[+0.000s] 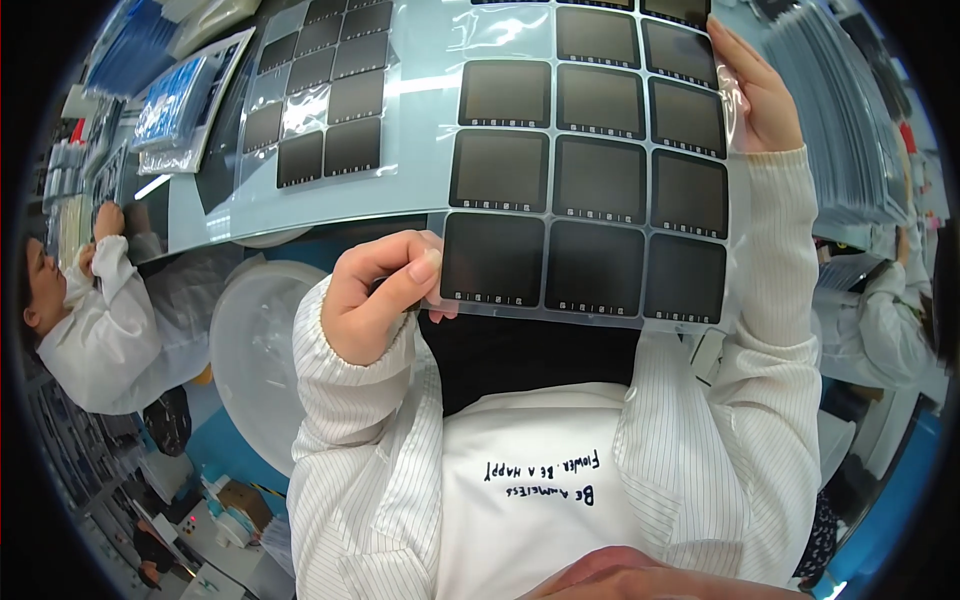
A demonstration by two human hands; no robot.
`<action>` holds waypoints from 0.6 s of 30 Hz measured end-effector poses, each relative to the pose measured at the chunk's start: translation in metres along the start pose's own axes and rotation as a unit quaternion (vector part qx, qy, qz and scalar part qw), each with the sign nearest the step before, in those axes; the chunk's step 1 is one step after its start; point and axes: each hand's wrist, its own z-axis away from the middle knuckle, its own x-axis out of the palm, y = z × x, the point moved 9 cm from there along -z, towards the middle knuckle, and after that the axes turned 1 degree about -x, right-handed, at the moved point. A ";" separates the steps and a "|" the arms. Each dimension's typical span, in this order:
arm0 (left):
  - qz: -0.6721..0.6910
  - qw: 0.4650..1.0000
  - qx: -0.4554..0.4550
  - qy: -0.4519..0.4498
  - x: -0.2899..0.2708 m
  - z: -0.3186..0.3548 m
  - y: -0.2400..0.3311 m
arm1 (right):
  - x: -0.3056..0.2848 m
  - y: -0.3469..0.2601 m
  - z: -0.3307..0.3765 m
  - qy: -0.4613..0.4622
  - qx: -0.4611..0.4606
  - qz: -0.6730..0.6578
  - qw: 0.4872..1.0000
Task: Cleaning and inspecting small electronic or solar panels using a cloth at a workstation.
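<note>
A large clear plastic sheet [548, 130] bearing rows of dark, round-cornered rectangular panels [499, 171] is held up in front of me, its near edge in front of my chest. My left hand [385, 290] pinches its near left corner, thumb on top and fingers underneath. On the far right side, my right hand [765, 100] grips the sheet's edge, its fingers partly hidden. Small light marks run along the bottom of each panel. One spot toward the sheet's far left shows bare, glossy plastic.
Another sheet of dark panels [335, 95] lies on the pale table [330, 200], left of the held one. Blue-and-white packs [175, 105] sit farther left; a tall stack of clear sheets [835, 110] stands right. A white tub [265, 350] is below the table. Co-workers [95, 310] are on both sides.
</note>
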 end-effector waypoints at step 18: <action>0.036 0.998 -0.043 -0.028 0.008 0.009 -0.007 | -0.014 0.018 -0.003 0.046 0.010 0.062 0.997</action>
